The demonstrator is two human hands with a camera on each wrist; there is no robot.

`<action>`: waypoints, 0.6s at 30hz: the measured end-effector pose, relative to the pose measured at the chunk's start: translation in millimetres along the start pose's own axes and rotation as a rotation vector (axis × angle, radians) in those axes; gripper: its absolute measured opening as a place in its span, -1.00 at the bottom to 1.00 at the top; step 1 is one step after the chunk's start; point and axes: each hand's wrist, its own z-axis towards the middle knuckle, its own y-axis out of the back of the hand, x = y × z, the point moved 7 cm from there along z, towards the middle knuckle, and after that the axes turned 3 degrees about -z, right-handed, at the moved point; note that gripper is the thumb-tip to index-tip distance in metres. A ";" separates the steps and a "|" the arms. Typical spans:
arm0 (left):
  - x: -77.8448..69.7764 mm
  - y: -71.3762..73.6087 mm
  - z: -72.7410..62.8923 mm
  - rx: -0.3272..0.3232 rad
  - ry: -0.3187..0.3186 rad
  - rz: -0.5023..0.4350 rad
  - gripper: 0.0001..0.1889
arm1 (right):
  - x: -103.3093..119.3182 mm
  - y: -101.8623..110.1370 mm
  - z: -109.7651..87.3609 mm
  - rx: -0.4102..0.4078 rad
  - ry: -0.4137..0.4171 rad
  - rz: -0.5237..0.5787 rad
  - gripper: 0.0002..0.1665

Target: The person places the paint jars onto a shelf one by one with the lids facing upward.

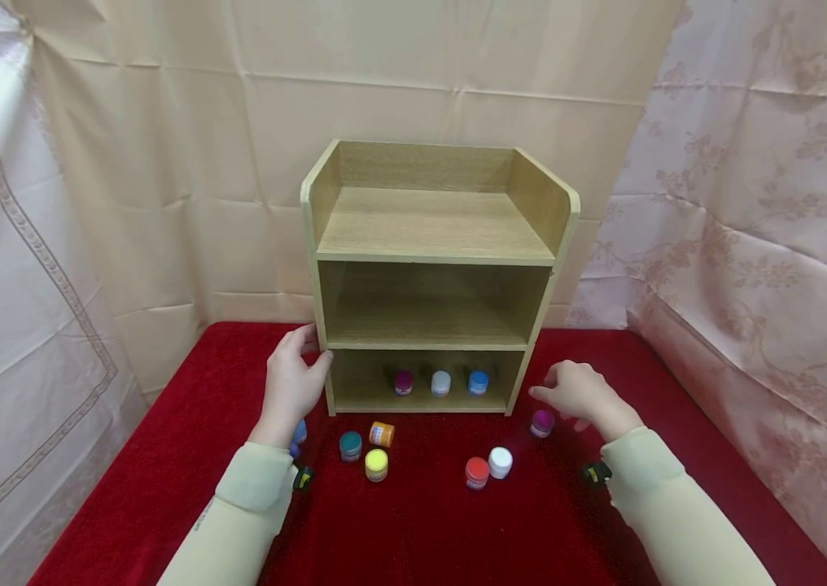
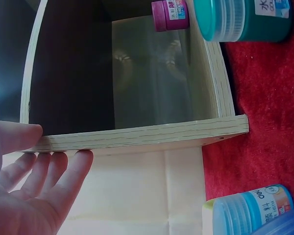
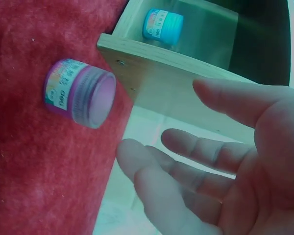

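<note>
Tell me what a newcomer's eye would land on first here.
Probably the wooden shelf unit, standing upright on the red cloth. Next, a purple jar, a white jar and a blue jar lined up on its bottom shelf. The left hand grips its side panel.

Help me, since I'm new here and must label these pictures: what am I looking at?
There's no machine: these are a person's bare left hand and right hand. The wide picture is taken from the head, the others from each wrist. A wooden shelf stands on a red cloth, with three small jars on its bottom level. More jars lie on the cloth, including a tipped orange jar. The left hand grips the shelf's side; the right hand, near a purple jar, holds nothing.
</note>
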 end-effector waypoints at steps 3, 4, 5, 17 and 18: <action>-0.1 -0.3 0.4 0.001 0.000 -0.005 -0.60 | -2.2 -5.5 1.7 0.008 -0.001 0.003 -0.44; 0.1 -0.6 0.6 0.003 0.001 -0.007 -0.60 | -3.1 -7.5 2.4 0.009 -0.001 0.001 -0.46; 0.3 -1.0 0.7 0.004 0.002 -0.009 -0.60 | -3.8 -8.9 2.9 0.008 0.000 0.000 -0.47; 0.9 -0.6 0.0 0.009 0.016 -0.014 -0.59 | -12.8 -23.3 8.5 0.029 -0.044 0.007 -0.56; 1.0 -0.6 -0.1 0.011 0.018 -0.013 -0.59 | -12.7 -24.8 8.7 0.030 -0.043 0.005 -0.57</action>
